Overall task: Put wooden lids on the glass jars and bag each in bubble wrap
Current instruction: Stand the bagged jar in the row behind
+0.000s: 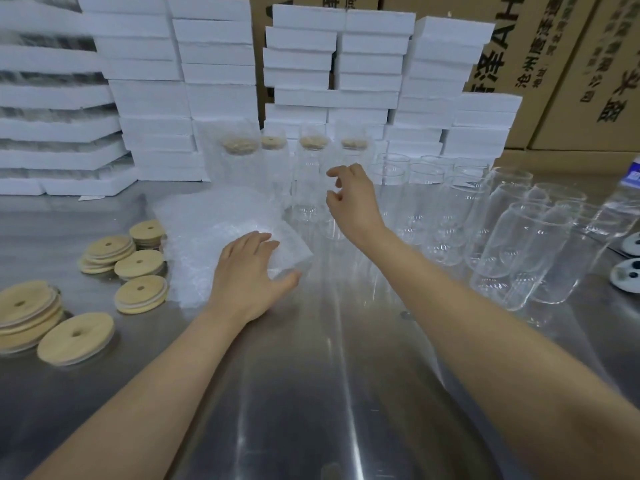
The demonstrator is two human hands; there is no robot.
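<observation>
My left hand [247, 271] lies flat, fingers straight, on a pile of bubble-wrap bags [214, 230] in the middle of the steel table [311, 393]. My right hand [353, 199] hovers further back with loosely curled fingers, holding nothing, next to several lidded jars in bubble wrap [311, 174] standing in a row. Wooden lids [140, 294] with a centre hole lie in low stacks at the left. Many bare glass jars [519, 244] without lids stand at the right.
Stacks of white foam boxes [214, 64] wall off the back of the table. Brown cartons [554, 64] rise behind them at the right. A plastic bottle [623, 202] and two white round objects [628, 275] sit at the right edge.
</observation>
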